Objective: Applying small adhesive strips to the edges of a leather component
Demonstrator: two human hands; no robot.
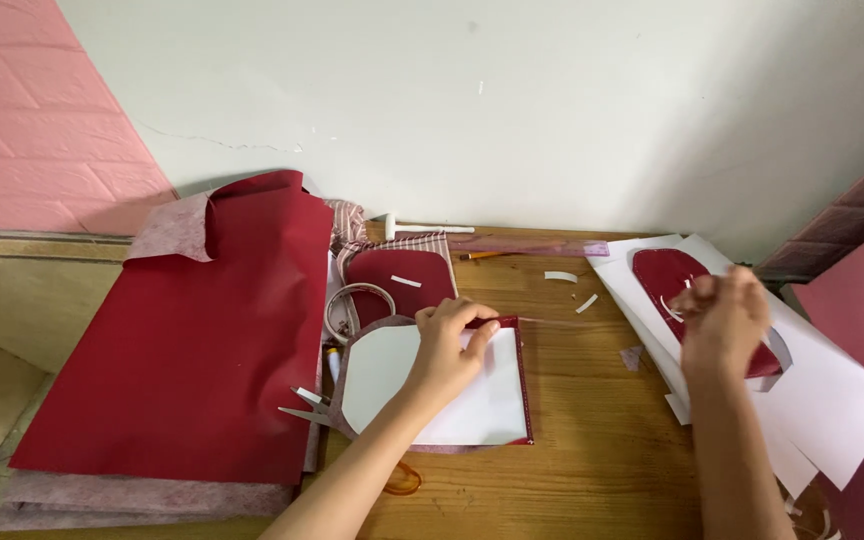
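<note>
A big dark-red sheet [202, 340] with a smooth, leathery face covers the table's left, its pale fuzzy backing curling at the top corner. Scissors [307, 405] lie just beside a white template [452, 385], rounded at its left end, resting on a red-edged piece mid-table. The left hand [447, 345] pinches that piece's top edge. Bare wood [592, 430] lies open between the hands. The right hand [722, 320], blurred, grip unclear, hovers over white paper [832, 400] holding a red cutout [667, 275]
</note>
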